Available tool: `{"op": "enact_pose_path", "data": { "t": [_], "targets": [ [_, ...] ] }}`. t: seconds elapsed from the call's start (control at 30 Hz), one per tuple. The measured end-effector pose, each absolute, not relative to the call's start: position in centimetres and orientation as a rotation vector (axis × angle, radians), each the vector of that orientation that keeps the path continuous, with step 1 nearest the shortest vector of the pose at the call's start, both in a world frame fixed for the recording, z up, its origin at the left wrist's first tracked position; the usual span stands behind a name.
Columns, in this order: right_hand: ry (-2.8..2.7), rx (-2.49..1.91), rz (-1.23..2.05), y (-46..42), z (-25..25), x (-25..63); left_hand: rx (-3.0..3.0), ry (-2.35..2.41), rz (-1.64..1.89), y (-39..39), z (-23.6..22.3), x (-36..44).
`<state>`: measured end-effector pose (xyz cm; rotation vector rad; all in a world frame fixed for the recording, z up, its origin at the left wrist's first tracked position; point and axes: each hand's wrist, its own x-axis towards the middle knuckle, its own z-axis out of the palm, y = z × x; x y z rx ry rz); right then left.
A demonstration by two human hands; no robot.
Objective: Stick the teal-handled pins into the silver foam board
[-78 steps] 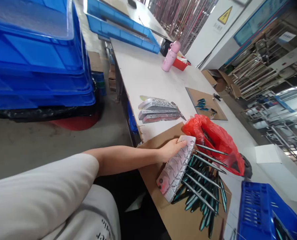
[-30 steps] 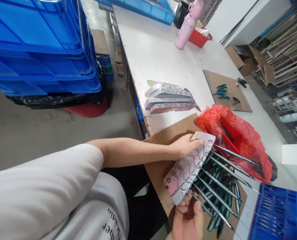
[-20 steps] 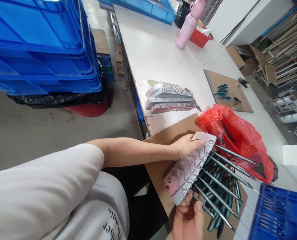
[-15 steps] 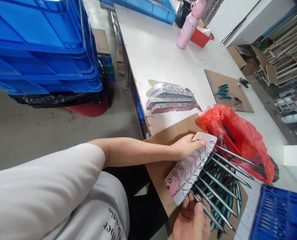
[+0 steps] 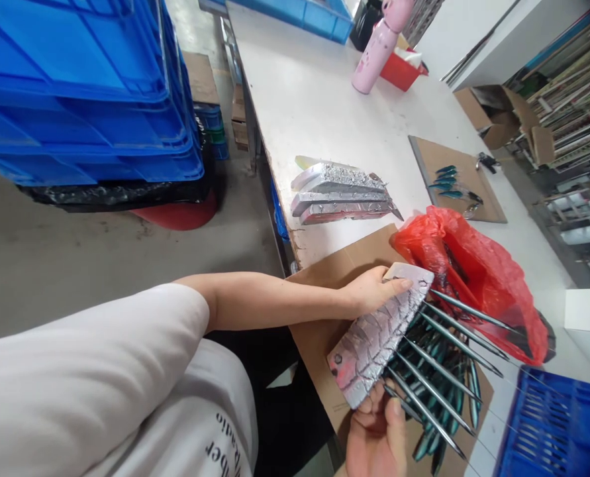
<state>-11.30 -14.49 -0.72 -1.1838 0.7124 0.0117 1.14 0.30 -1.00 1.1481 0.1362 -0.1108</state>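
Observation:
My left hand (image 5: 374, 291) grips the upper end of a flat silvery-pink block (image 5: 369, 348) with slanted dark scores across it, the thumb lying on its face. Several slender dark spindle-shaped pieces (image 5: 436, 377) stick out from the block's right edge in a row, thin wires trailing from their tips. At the block's lower end is my right hand (image 5: 374, 437), its thumb and fingers closed on a short-looking dark spindle-shaped piece (image 5: 404, 404). Some of its fingers are hidden behind the block. Beneath lies a pile of glossy green-black pieces (image 5: 426, 440) on cardboard (image 5: 319, 344).
Similar silvery blocks (image 5: 344, 192) stand on the white table (image 5: 295, 86). A red plastic bag (image 5: 498, 278) and a blue basket (image 5: 553, 424) lie to the right. Beyond are a board (image 5: 438, 156) with small blue-green pieces and a pink bottle (image 5: 377, 56). Blue crates (image 5: 76, 126) are stacked left.
My right hand has shifted slightly left and turned. The spindle-shaped piece nearest it now looks shorter and no longer reaches as far down. My left hand and the block have hardly moved.

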Motion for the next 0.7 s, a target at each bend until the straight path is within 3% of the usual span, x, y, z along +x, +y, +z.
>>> {"op": "enact_pose_path", "data": {
  "t": [0.7],
  "targets": [
    [0.795,-1.166,0.087,-15.16,-0.6,-11.1,1.21,0.157,-0.115,0.45,-1.14,1.11]
  ]
}}
